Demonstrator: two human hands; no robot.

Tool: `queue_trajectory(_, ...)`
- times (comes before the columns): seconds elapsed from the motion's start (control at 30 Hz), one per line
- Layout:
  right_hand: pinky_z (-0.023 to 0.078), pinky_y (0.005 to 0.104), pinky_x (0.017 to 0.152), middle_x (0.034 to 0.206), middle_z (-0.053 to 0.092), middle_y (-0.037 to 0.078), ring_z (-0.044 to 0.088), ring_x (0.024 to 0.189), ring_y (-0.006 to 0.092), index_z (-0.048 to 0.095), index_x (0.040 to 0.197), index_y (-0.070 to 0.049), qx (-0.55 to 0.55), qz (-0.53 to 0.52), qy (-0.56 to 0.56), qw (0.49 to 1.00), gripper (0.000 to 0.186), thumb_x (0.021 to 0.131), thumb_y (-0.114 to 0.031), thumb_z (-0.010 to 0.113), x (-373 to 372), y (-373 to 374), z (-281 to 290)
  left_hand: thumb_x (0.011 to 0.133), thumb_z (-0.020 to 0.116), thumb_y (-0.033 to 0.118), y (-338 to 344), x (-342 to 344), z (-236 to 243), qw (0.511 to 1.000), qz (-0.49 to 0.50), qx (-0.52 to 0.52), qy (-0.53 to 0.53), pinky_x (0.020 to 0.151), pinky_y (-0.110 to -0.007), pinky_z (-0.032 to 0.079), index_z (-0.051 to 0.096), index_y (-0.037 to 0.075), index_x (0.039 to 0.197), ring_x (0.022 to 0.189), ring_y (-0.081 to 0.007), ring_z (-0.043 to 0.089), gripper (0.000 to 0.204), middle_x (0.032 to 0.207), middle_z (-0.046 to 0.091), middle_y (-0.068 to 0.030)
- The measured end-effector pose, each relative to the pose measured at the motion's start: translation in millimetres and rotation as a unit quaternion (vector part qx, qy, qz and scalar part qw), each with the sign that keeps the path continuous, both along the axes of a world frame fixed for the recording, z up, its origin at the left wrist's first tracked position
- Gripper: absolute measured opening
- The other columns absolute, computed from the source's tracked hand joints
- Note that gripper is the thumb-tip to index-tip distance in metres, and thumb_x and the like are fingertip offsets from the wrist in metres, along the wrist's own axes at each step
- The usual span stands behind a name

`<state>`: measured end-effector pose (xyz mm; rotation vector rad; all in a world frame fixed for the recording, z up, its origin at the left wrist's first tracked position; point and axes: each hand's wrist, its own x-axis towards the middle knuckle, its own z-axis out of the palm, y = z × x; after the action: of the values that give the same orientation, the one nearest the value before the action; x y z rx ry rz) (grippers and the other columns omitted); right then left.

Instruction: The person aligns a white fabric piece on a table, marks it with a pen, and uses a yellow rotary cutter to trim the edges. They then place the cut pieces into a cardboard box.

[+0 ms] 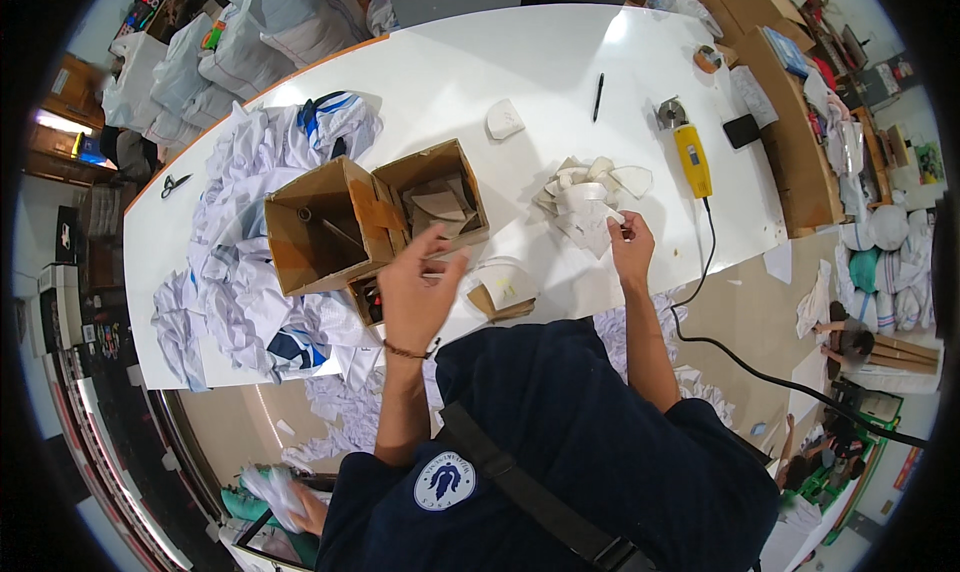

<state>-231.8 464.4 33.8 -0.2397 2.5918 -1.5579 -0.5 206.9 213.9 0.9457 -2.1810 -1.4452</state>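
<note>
My left hand is raised at the near side of two joined cardboard boxes, its fingers curved and apart with nothing seen between them. Pinched in the fingertips of my right hand is the edge of a white cut piece; whether it is paper or cloth I cannot tell. That piece lies against a loose pile of cream and white cut pieces. Between my hands, near the table edge, sits a stack of pale shaped pieces. Inside the right-hand box are brownish and grey flat pieces.
A heap of white and blue fabric covers the left of the white table. On the right lie a yellow corded cutter, a black phone and a pen. Scissors rest at the far left. The cutter's cord hangs over the edge.
</note>
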Motion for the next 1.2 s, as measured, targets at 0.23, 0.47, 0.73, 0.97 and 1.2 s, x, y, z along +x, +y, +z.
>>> queue_trajectory(0.23, 0.052, 0.0314, 0.067, 0.087, 0.07, 0.009, 0.066, 0.074, 0.0183, 0.071, 0.104, -0.002, 0.017, -0.016, 0.178, 0.984, 0.017, 0.091, -0.012, 0.072, 23, -24, 31, 0.085, 0.079, 0.023, 40, -17, -44, 0.988, -0.145, 0.039, -0.02, 0.065, -0.029, 0.059, 0.067, -0.003, 0.122, 0.082, -0.0206, 0.074, 0.047, 0.104, 0.074, -0.0168)
queue_trajectory(0.47, 0.049, 0.027, 0.064, 0.09, 0.071, 0.007, 0.061, 0.074, 0.0127, 0.073, 0.104, 0.001, -0.074, -0.148, 0.084, 0.983, 0.021, 0.096, -0.019, 0.069, 3, -3, 43, 0.086, 0.079, 0.026, 40, -18, -51, 0.982, -0.177, 0.041, -0.053, 0.071, -0.033, 0.059, 0.068, -0.001, 0.123, 0.086, -0.023, 0.073, 0.048, 0.104, 0.074, -0.0163)
queue_trajectory(0.73, 0.046, 0.0256, 0.057, 0.091, 0.068, 0.004, 0.06, 0.076, 0.0103, 0.069, 0.112, 0.001, -0.372, -0.141, -0.027, 0.917, 0.023, 0.099, -0.018, 0.068, 0, -4, 83, 0.086, 0.079, 0.026, 34, -22, -49, 0.983, -0.172, 0.06, -0.036, 0.073, -0.032, 0.058, 0.068, 0.0, 0.124, 0.089, -0.0217, 0.073, 0.047, 0.107, 0.074, -0.0153)
queue_trajectory(0.97, 0.046, 0.0276, 0.056, 0.094, 0.068, 0.004, 0.061, 0.073, 0.0125, 0.066, 0.113, -0.001, -0.475, -0.059, -0.151, 0.865, 0.021, 0.099, -0.017, 0.068, 26, -36, 104, 0.089, 0.079, 0.027, 46, -41, -36, 0.982, -0.146, 0.119, 0.026, 0.072, -0.029, 0.057, 0.067, -0.002, 0.125, 0.091, -0.017, 0.072, 0.047, 0.106, 0.074, -0.0145)
queue_trajectory(1.2, 0.046, 0.0278, 0.056, 0.09, 0.067, 0.002, 0.061, 0.073, 0.0109, 0.064, 0.106, -0.004, -0.456, 0.023, -0.186, 0.87, 0.014, 0.101, -0.017, 0.064, 43, -43, 106, 0.099, 0.068, 0.018, 42, -48, -32, 0.974, -0.077, 0.188, 0.099, 0.066, -0.024, 0.055, 0.066, -0.005, 0.119, 0.079, -0.0083, 0.068, 0.031, 0.091, 0.073, -0.0088)
